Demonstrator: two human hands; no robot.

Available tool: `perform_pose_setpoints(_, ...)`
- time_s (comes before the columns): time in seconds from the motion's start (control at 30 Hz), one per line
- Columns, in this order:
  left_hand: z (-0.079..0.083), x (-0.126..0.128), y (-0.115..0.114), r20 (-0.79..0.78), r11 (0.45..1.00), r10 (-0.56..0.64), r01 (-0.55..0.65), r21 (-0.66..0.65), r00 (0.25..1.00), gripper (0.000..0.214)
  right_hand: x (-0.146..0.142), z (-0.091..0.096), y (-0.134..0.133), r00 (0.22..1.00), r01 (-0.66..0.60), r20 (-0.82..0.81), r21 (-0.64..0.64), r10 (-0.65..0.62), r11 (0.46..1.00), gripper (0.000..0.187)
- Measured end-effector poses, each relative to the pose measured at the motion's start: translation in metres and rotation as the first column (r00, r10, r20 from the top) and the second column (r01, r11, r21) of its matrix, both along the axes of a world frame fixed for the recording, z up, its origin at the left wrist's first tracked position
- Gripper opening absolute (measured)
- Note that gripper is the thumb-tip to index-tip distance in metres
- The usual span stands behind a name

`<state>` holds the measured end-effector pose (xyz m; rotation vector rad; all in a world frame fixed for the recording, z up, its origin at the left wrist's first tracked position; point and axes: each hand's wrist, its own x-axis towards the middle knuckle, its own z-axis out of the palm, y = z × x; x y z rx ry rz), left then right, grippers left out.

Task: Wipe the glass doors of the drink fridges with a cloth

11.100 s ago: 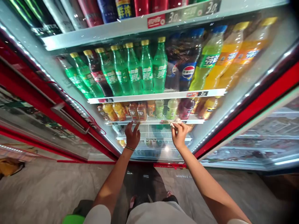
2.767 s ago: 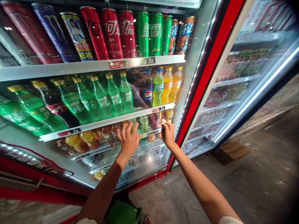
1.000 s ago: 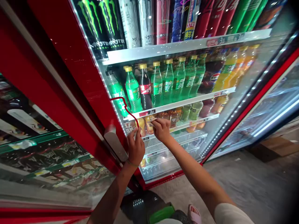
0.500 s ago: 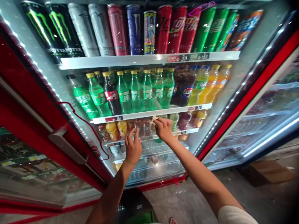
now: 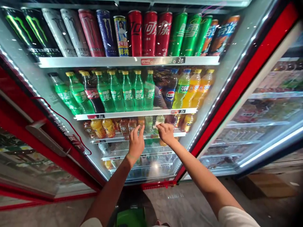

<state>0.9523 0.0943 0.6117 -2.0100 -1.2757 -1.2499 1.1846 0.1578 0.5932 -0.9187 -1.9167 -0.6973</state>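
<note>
Fingers (image 5: 138, 134) of left hand (image 5: 136, 145) spread wide at shelf lip (image 5: 113, 140); right hand (image 5: 166, 133) pinching white cloth (image 5: 156, 125); slip could topple small bottles (image 5: 148, 123).

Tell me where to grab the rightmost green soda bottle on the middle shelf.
Around its straight middle, probably, reaching in from the front above the price strip. The green soda bottle stands upright with neighbours close on both sides, so the front is the open way in.
</note>
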Motion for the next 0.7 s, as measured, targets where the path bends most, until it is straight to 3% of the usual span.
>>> perform_pose_setpoints(0.1, -0.001, 0.005, 0.002, -0.034, 1.000, -0.025, 0.025, 0.001, 0.999, 0.059, 0.021, -0.028, -0.021, 0.968, -0.153, 0.192, -0.056, 0.161, 0.987, 0.028)
perform_pose_setpoints(0.17, -0.001, 0.004, 0.002, -0.051, 0.999, -0.038, 0.038, 0.008, 0.998, 0.060, 0.040, -0.030, -0.022, 0.965, -0.146, 0.212, -0.050, 0.153, 0.988, 0.025)
perform_pose_setpoints(0.27, 0.004, 0.002, 0.004, -0.079, 0.999, -0.037, 0.039, 0.015, 0.996, 0.059, 0.064, -0.005, -0.001, 0.998, 0.018, 0.054, -0.001, -0.018, 1.000, 0.023)
perform_pose_setpoints(0.33, 0.009, 0.002, 0.006, -0.117, 0.999, -0.030, 0.033, 0.023, 0.993, 0.057, 0.068, 0.011, 0.014, 0.978, 0.178, -0.119, 0.041, -0.172, 0.983, 0.027)
perform_pose_setpoints(0.4, 0.012, 0.002, 0.008, -0.158, 0.998, -0.032, 0.039, 0.040, 0.987, 0.056, 0.060, 0.011, 0.017, 0.945, 0.272, -0.209, 0.088, -0.250, 0.958, 0.032)
perform_pose_setpoints(0.6, 0.014, -0.016, 0.015, -0.264, 0.985, -0.152, 0.169, 0.045, 0.952, 0.055, -0.002, -0.061, -0.034, 0.962, 0.268, -0.098, 0.167, -0.254, 0.949, 0.025)
perform_pose_setpoints(0.7, 0.014, -0.024, 0.018, -0.290, 0.973, -0.203, 0.225, 0.045, 0.935, 0.053, -0.003, -0.063, -0.040, 0.945, 0.324, -0.111, 0.184, -0.308, 0.928, 0.028)
